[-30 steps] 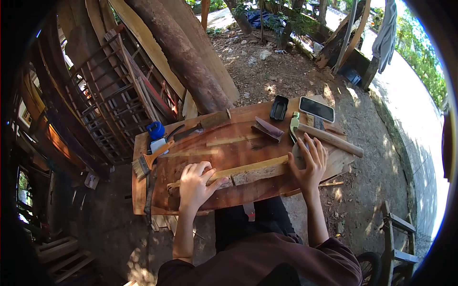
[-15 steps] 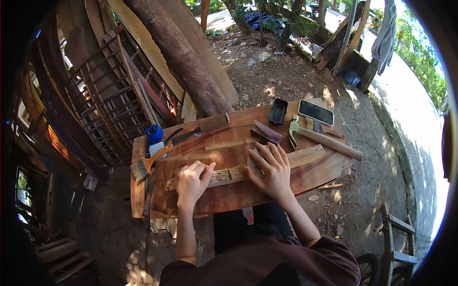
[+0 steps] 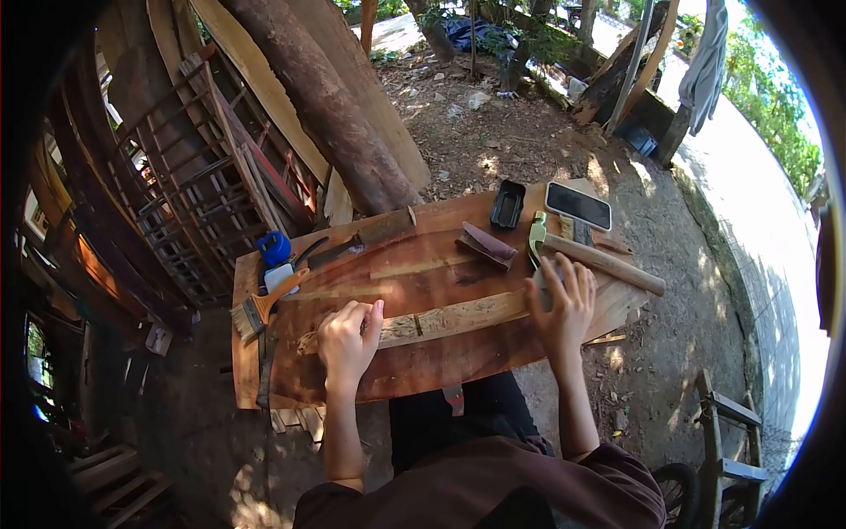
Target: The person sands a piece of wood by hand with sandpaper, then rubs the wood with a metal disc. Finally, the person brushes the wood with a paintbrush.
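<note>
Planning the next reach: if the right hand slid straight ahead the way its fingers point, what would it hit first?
Probably the hammer: its wooden handle lies across the board just beyond the right hand; the phone sits farther on. Depth is uncertain.

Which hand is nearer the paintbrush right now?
Left. The left hand presses the wood strip just right of the paintbrush; the right hand rests at the strip's far end.

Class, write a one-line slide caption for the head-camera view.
Left hand pins a wooden strip to the workbench; right hand presses its far end.
</note>
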Available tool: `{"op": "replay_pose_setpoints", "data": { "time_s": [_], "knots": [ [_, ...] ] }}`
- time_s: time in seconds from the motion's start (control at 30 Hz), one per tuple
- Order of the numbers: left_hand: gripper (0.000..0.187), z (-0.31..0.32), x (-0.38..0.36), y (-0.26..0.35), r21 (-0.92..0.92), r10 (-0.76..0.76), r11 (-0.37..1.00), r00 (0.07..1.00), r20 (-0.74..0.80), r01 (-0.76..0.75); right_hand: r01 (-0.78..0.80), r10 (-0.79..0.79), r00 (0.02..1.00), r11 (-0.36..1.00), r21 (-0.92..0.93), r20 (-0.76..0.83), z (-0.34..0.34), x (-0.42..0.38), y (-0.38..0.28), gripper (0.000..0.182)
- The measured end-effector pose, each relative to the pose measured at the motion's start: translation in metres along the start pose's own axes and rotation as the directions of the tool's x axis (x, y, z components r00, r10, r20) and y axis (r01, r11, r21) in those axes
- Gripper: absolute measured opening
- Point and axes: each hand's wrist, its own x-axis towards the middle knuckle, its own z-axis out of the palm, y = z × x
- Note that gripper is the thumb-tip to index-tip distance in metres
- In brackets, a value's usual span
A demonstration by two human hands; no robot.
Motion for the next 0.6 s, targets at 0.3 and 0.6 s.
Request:
{"op": "replay_pose_setpoints", "data": {
  "time_s": [0.3,0.6],
  "knots": [
    [0.032,0.000,-0.002,-0.003,0.004,-0.001,1.000,1.000,0.011,0.001,0.229,-0.297,0.952,0.843,0.487,0.068,0.018,-0.015,-0.124,0.042],
    [0.028,-0.005,-0.002,-0.003,0.011,-0.040,0.999,0.995,0.087,0.039,0.151,-0.189,0.977,0.942,0.300,0.100,-0.007,-0.001,-0.030,0.042]
  ]
}}
